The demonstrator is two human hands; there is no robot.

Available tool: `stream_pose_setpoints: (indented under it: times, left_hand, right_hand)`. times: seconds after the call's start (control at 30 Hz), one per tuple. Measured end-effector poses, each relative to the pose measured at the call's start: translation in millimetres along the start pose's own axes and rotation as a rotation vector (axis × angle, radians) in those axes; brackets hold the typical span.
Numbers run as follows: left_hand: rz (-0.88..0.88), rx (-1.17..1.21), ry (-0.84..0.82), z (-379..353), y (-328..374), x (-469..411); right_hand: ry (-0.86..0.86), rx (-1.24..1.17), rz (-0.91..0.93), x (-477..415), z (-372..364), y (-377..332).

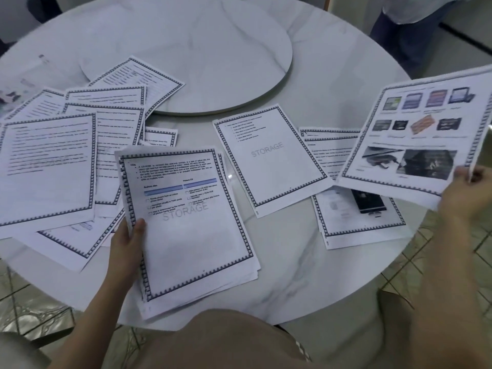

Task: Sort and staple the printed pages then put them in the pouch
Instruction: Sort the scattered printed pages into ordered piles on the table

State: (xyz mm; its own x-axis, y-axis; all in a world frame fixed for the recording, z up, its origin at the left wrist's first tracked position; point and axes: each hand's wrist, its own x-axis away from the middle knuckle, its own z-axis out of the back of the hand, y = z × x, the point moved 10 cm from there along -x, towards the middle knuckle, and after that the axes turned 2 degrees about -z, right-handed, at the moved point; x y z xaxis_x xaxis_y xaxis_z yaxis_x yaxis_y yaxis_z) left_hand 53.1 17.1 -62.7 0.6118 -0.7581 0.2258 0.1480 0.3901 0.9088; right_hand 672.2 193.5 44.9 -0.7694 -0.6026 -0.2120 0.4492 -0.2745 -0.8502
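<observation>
**Pages in both hands**

The left hand (127, 243) clamps its thumb over the edge of a thick stack of white, border-printed pages (191, 230) at the near rim of the round white marble table (292, 267). The right hand (464, 194) pinches one picture-printed sheet (420, 139), seemingly lifted clear.

Watermark "STORAGE" on top pg of stack (191, 235), plus "CD-ROM", "Picture CD"; same watermark on centre pg (274, 169). Rest unreadable.
</observation>
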Motion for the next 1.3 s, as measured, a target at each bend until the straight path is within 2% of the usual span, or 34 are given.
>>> stream_pose_setpoints:
  times: [0.1, 0.23, 0.4, 0.5, 0.63, 0.8, 0.87, 1.0, 1.1, 1.17, 1.3]
  left_hand:
    - [0.013, -0.002, -0.007, 1.7, -2.0, -2.3]
    - [0.025, 0.022, -0.015, 3.1, 1.8, -1.2]
    - [0.023, 0.043, -0.005, 11.1, 10.2, 1.6]
    - [0.028, 0.06, -0.011, 12.9, 11.2, 0.4]
    - [0.043, 0.074, -0.021, 7.8, 13.1, -2.1]
    - [0.054, 0.083, -0.035, -0.1, 15.2, -9.8]
    - [0.049, 0.089, -0.044, -4.1, 17.6, -10.6]
    - [0.046, 0.095, -0.044, -11.3, 20.3, -9.2]
    - [0.045, 0.099, -0.053, -15.8, 18.7, -6.7]
    - [0.042, 0.09, -0.063, -17.8, 16.7, -5.9]
    - [0.053, 0.084, -0.082, -23.4, 12.5, -4.7]
  right_hand:
    - [-0.039, -0.094, -0.034, 1.5, -7.8, -10.3]
    - [-0.178, -0.054, 0.0, 17.4, -50.4, -14.8]
    - [-0.225, -0.058, -0.024, 53.3, -85.7, -19.0]
    - [-0.378, -0.11, -0.061, 86.4, -117.5, -18.7]
    - [-0.581, -0.06, -0.109, 131.7, -156.1, -6.2]
    - [-0.725, 0.075, 0.003, 162.4, -179.0, -5.7]
    - [-0.731, 0.089, 0.019, 162.8, -179.3, -6.3]
    - [-0.638, 0.14, 0.041, 130.2, -161.4, -0.8]
    - [-0.52, 0.333, 0.075, 90.0, -136.0, 17.4]
    - [-0.466, 0.499, 0.029, 66.6, -119.7, 37.7]
    - [-0.503, 0.653, -0.089, 47.7, -103.3, 72.5]
